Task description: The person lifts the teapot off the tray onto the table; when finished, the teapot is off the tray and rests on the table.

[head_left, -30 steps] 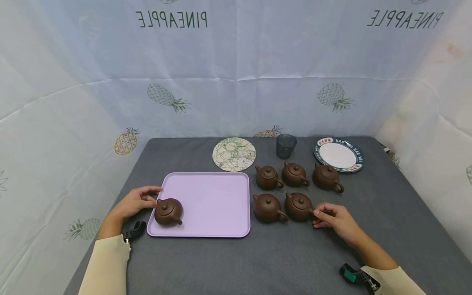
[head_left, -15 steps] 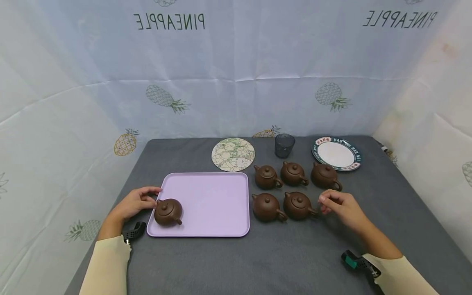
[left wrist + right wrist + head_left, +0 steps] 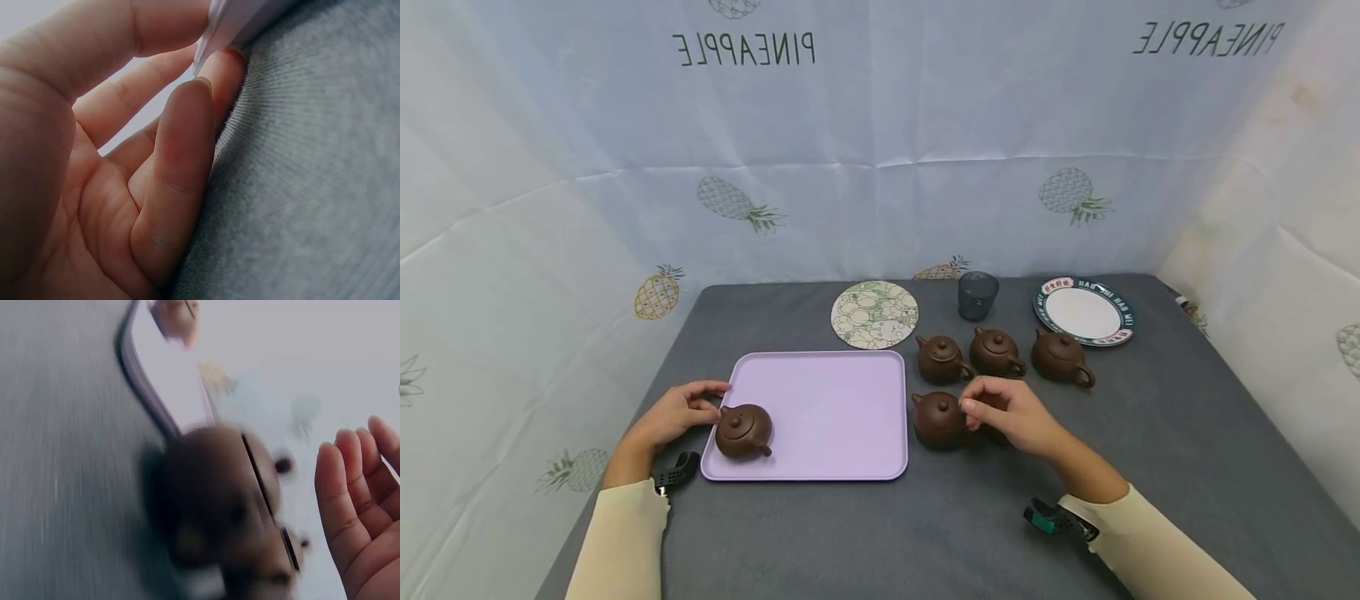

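In the head view my left hand [image 3: 681, 412] holds the left edge of a lilac tray [image 3: 835, 417]; the left wrist view shows fingertips on both sides of its rim [image 3: 215, 37]. A dark brown teapot [image 3: 743, 431] sits on the tray's left part, close to my left thumb. My right hand [image 3: 1007, 412] hovers over the front row of teapots, holding nothing, its fingers loosely bent. Just left of its fingertips stands a brown teapot [image 3: 938, 421]; another is mostly hidden beneath the hand. Blurred in the right wrist view, a teapot [image 3: 212, 494] stands beside my raised fingers [image 3: 334, 487].
Behind stand three more brown teapots: left [image 3: 942, 360], middle [image 3: 995, 352] and right [image 3: 1060, 357]. At the back lie a round patterned mat [image 3: 875, 315], a dark glass [image 3: 977, 296] and a green-rimmed plate [image 3: 1082, 312]. Grey cloth [image 3: 850, 542] covers the table.
My right hand has let go of the front right teapot's handle, risen, and moved left over the front teapots. The left hand stays at the tray's edge.
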Demonstrator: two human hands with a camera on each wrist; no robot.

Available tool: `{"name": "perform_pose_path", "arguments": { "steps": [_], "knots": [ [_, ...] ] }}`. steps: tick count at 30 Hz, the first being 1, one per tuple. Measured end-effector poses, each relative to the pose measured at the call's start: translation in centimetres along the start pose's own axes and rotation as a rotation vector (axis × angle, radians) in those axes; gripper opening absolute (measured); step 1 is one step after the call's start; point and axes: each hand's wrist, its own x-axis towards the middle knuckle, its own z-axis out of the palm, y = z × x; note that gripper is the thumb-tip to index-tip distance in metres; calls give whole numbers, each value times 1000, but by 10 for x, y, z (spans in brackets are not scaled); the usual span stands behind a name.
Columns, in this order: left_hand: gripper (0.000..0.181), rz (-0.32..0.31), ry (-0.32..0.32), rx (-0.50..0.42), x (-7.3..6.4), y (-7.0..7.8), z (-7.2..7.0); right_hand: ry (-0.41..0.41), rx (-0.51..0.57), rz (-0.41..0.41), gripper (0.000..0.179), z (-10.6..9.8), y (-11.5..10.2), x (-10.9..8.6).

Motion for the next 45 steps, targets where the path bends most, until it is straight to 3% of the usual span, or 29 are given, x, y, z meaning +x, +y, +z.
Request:
{"name": "perform_pose_path", "arguments": {
  "steps": [5,15,27,31,38,45],
  "knots": [
    [52,-11,8,-4,0,-1,0,-88,15,84,11,40,-4,22],
    [52,-16,6,-11,1,0,0,-169,-20,175,9,124,-12,67],
    [51,-8,-4,-20,5,1,0,-176,-10,261,16,207,0,122],
    [52,-18,-1,-20,2,0,-1,-170,-74,293,20,226,1,134],
    [52,-23,3,-10,1,-2,0,-131,-304,308,30,244,7,139],
    [51,-4,-1,-27,3,-4,0,-122,-321,333,33,244,16,137]
  ]
}}
